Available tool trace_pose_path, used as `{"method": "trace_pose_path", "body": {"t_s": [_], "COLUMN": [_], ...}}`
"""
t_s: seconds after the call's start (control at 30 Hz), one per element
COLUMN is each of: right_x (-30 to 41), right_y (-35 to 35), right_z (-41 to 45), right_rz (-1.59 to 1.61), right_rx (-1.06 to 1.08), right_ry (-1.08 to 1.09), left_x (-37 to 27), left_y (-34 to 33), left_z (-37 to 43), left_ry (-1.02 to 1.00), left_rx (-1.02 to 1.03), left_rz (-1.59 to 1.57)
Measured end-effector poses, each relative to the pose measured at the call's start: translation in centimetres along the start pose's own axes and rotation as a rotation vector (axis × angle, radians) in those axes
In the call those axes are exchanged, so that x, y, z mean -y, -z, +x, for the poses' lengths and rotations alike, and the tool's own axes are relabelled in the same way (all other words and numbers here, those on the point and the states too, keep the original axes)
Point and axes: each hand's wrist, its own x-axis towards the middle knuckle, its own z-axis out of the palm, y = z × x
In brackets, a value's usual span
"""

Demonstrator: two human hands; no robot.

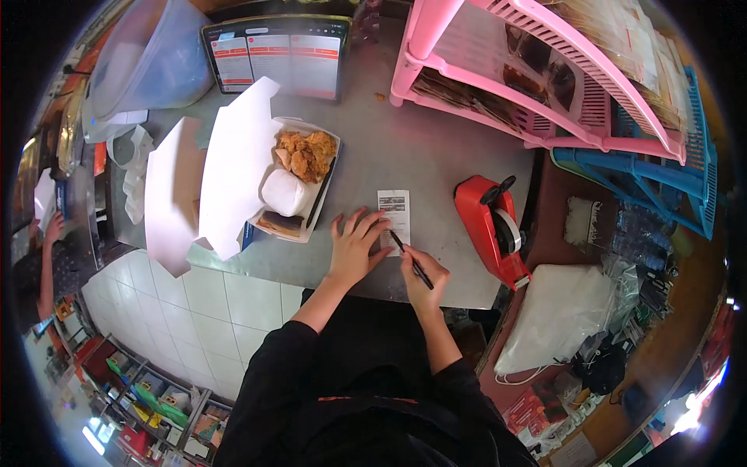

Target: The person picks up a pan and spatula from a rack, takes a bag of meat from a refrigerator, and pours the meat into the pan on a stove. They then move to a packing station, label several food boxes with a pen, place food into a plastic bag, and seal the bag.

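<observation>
A narrow printed receipt lies flat on the metal tabletop. My left hand rests palm down with its fingers spread, the fingertips on the receipt's left edge. Between the thumb and fingers of my right hand is a slim black pen, its tip over the paper. Left of my hands stands an open white meal box, lid folded back. Inside it are fried chicken, a white wrapped bundle, a dark-topped food piece and a black stick-like utensil.
A red tape dispenser stands right of the receipt. Behind it are a pink plastic rack and a blue rack. A tablet and a translucent tub stand at the back left. Another white box is beside the meal box. A person's hand shows far left.
</observation>
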Motion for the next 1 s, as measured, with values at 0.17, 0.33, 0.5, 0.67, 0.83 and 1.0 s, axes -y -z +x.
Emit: {"method": "trace_pose_path", "body": {"t_s": [0.17, 0.33, 0.5, 0.67, 0.83, 1.0], "right_x": [-0.8, -0.7, -1.5, -1.4, -1.3, -1.9], "right_y": [0.0, 0.0, 0.3, 0.4, 0.5, 0.7], "right_z": [-0.6, -0.3, -0.4, -0.8, -1.6, -1.7], "right_rz": [0.091, 0.048, 0.089, 0.047, 0.028, 0.048], "right_rx": [-0.152, -0.008, -0.097, -0.011, 0.038, -0.047], "right_ry": [-0.056, -0.029, -0.056, -0.034, -0.015, -0.037], "left_x": [0.0, -0.1, 0.0, 0.0, 0.0, 0.0], "left_y": [-0.1, 0.0, 0.1, 0.2, 0.2, 0.3], "left_z": [-0.2, -0.1, -0.2, -0.2, -0.3, -0.2], "left_ry": [0.001, -0.007, -0.014, -0.011, -0.007, -0.010], "left_rx": [0.026, 0.017, 0.033, 0.047, 0.067, 0.072], "left_rz": [0.032, 0.023, 0.033, 0.036, 0.032, 0.034]}}
